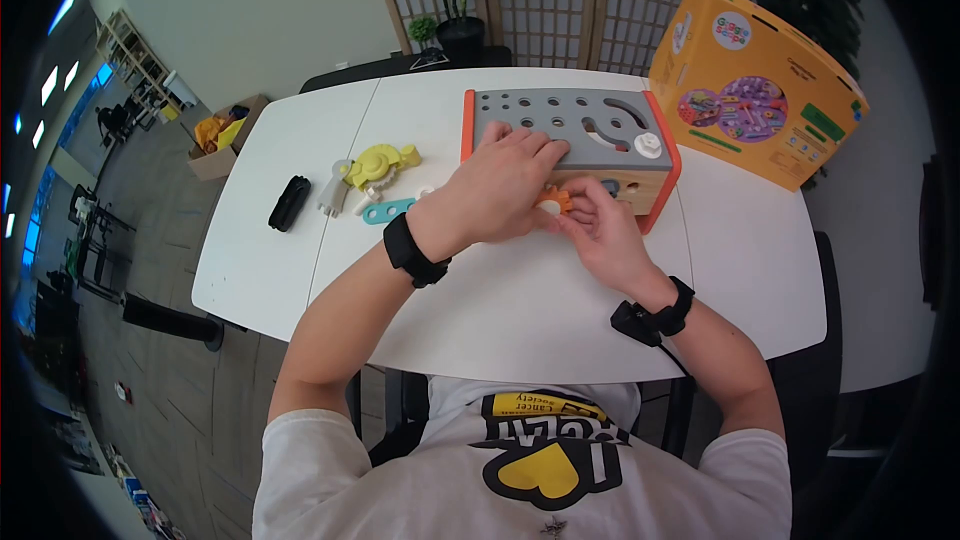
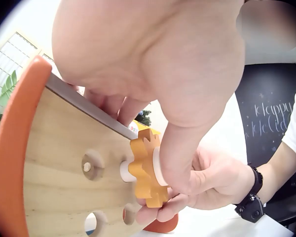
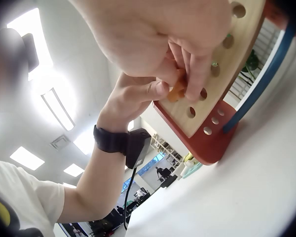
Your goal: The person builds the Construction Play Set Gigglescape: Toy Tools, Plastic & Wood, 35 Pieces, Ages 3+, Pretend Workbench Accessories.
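Observation:
A toy workbench with a grey top, wooden front and red-orange ends stands on the table. Against its front is an orange gear, with a white bolt through its middle pointing at the holed wood. My left hand reaches over the workbench, fingers resting on the grey top, thumb pressing the bolt's head. From the right, my right hand pinches the gear by its toothed edge. In the right wrist view both hands partly hide the gear.
To the left lie a yellow toy piece, a grey claw-shaped piece, a teal strip with holes and a black case. A yellow product box stands at the back right. Behind the table is a potted plant.

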Motion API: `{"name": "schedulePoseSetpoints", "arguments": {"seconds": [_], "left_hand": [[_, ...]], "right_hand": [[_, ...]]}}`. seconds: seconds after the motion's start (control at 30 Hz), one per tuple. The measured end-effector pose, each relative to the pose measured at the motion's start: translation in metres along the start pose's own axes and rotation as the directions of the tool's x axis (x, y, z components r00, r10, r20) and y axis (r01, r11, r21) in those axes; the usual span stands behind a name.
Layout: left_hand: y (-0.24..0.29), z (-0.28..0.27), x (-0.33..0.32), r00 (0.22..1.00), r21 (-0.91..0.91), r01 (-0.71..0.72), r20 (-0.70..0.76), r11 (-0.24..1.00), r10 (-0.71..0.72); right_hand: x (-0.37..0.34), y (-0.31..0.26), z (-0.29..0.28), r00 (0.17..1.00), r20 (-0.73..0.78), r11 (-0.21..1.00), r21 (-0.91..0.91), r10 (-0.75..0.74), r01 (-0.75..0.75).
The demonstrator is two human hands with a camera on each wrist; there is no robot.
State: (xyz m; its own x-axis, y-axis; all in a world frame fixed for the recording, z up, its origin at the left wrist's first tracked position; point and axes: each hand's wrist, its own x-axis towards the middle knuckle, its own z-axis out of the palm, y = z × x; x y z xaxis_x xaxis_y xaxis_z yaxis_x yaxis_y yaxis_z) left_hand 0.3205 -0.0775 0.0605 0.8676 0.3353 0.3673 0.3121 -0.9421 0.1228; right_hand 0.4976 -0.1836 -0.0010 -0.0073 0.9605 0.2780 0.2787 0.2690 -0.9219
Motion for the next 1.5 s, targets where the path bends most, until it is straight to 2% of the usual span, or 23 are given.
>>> {"name": "schedulePoseSetpoints", "arguments": {"seconds": [0.47, 0.67, 0.77, 0.87, 0.97, 1.07, 1.17, 1.27, 1.33, 1.4, 1.47, 1.5], "left_hand": [[0.008, 0.001, 0.005, 0.997, -0.076, 0.080, 0.000, 0.994, -0.080], [0.012, -0.004, 0.006, 0.991, -0.064, 0.129, 0.044, 0.990, -0.126], [0.008, 0.003, -0.001, 0.997, -0.033, 0.072, -0.035, 0.997, -0.073], [0.011, 0.010, -0.009, 0.991, 0.016, 0.031, -0.133, 0.999, -0.028], [0.016, 0.011, -0.013, 0.989, 0.017, 0.040, -0.141, 0.999, -0.037], [0.025, 0.001, -0.019, 0.994, 0.006, 0.056, -0.096, 0.998, -0.055], [0.026, -0.013, -0.028, 0.989, -0.081, 0.023, -0.147, 0.996, -0.035], [0.005, -0.042, -0.042, 0.955, -0.216, 0.101, -0.254, 0.971, -0.156], [-0.030, -0.057, -0.054, 0.892, -0.191, 0.209, -0.365, 0.959, -0.267], [-0.074, -0.068, -0.073, 0.785, -0.196, 0.461, -0.365, 0.865, -0.501], [-0.135, -0.061, -0.105, 0.756, -0.061, 0.580, -0.331, 0.812, -0.565], [-0.159, -0.053, -0.125, 0.757, 0.039, 0.628, -0.262, 0.777, -0.599]], "right_hand": [[0.002, 0.011, -0.003, 1.000, 0.030, 0.996, 0.093, 0.002, -0.005], [-0.001, -0.002, -0.005, 0.997, 0.047, 0.998, 0.014, 0.066, -0.067], [-0.008, -0.016, -0.005, 0.991, 0.050, 0.989, -0.081, 0.127, -0.123], [-0.017, -0.017, -0.007, 0.999, -0.006, 0.992, -0.120, 0.037, -0.037], [-0.020, -0.043, -0.022, 0.997, -0.038, 0.991, -0.108, 0.069, -0.072], [-0.016, -0.049, -0.053, 0.981, -0.123, 0.947, -0.301, -0.151, 0.108], [-0.005, -0.056, -0.084, 0.940, -0.194, 0.832, -0.537, -0.281, 0.138], [0.010, -0.058, -0.097, 0.888, -0.105, 0.672, -0.694, -0.448, 0.257], [0.014, -0.046, -0.107, 0.941, -0.057, 0.727, -0.652, -0.332, 0.217], [0.017, -0.038, -0.109, 0.964, -0.027, 0.749, -0.636, -0.264, 0.188], [0.016, -0.036, -0.106, 0.983, 0.039, 0.725, -0.670, -0.180, 0.160], [0.016, -0.036, -0.105, 0.988, 0.071, 0.711, -0.687, -0.135, 0.147]]}}
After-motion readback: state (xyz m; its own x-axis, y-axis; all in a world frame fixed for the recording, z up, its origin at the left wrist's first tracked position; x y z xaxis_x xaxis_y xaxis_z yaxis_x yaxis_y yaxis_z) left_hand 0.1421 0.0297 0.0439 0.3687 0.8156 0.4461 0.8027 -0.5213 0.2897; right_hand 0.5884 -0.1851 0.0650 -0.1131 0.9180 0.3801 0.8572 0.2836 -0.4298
